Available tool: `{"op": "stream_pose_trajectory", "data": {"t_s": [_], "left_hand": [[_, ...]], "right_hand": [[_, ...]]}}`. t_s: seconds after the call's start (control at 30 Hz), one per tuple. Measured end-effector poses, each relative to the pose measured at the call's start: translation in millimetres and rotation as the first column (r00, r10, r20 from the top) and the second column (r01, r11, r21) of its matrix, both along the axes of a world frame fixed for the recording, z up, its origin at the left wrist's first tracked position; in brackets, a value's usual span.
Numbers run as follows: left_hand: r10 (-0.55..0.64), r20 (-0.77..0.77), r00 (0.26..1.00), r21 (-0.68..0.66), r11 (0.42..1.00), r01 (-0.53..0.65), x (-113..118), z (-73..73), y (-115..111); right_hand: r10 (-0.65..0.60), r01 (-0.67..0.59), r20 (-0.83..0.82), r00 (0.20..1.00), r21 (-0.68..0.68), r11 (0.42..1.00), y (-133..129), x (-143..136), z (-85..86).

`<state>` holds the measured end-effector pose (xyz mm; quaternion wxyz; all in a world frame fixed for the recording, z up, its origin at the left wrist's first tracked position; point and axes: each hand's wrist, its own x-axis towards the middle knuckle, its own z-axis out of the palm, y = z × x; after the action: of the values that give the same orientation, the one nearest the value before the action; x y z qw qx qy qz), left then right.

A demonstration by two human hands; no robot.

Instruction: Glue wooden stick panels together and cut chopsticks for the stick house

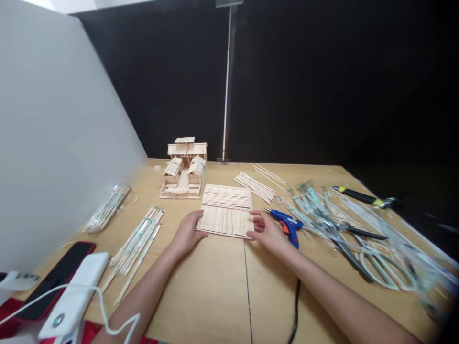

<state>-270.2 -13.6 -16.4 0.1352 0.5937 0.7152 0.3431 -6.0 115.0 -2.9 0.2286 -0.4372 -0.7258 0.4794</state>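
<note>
A flat panel of pale wooden sticks (225, 217) is in the middle of the table, its far part laid crosswise and its near part lengthwise. My left hand (187, 231) holds its left edge, with the thumb at the near corner. On the opposite side my right hand (268, 232) grips the right edge with curved fingers, thumb by the near right corner. Just beyond that hand lies a blue glue gun (289, 224) with a red trigger. Behind the panel, to the left, stands a small model house (184, 167) made of the same sticks.
Loose sticks (255, 186) lie behind the panel. Bundled sticks (138, 241), a wrapped pack (107, 208), a phone (57, 279) and a white power bank (77, 294) are at left. Scissors (387, 267), a yellow-black cutter (358, 196) and plastic wrappers clutter the right. A black cord (297, 306) runs forward.
</note>
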Motion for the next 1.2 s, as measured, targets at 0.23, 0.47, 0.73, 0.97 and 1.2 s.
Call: {"op": "stream_pose_trajectory", "data": {"t_s": [0.23, 0.47, 0.73, 0.97, 1.2], "left_hand": [[0.046, -0.028, 0.999, 0.02, 0.999, -0.046, -8.2, -10.2, -1.1], [0.062, -0.021, 0.998, 0.0, 0.998, -0.062, -7.6, -9.2, 0.3], [0.133, 0.124, 0.983, 0.011, 0.991, -0.136, -6.7, -17.8, 1.3], [0.092, 0.126, 0.988, 0.019, 0.995, -0.095, -9.7, -17.2, 0.8], [0.082, 0.053, 0.995, -0.005, 0.997, -0.081, -11.8, -18.4, -0.9]], "right_hand": [[0.138, -0.153, 0.155, 0.978, 0.095, 0.984, 8.3, 1.8, 11.9], [-0.036, -0.325, 0.658, 0.752, 0.418, 0.848, 119.8, -18.8, 46.3], [-0.052, -0.363, 0.702, 0.71, 0.428, 0.828, 198.5, -25.7, 15.4], [-0.181, -0.252, 0.729, 0.66, 0.442, 0.861, 237.5, -2.1, 8.5], [-0.227, -0.146, 0.684, 0.693, 0.442, 0.885, 239.6, 11.6, 23.6]]}}
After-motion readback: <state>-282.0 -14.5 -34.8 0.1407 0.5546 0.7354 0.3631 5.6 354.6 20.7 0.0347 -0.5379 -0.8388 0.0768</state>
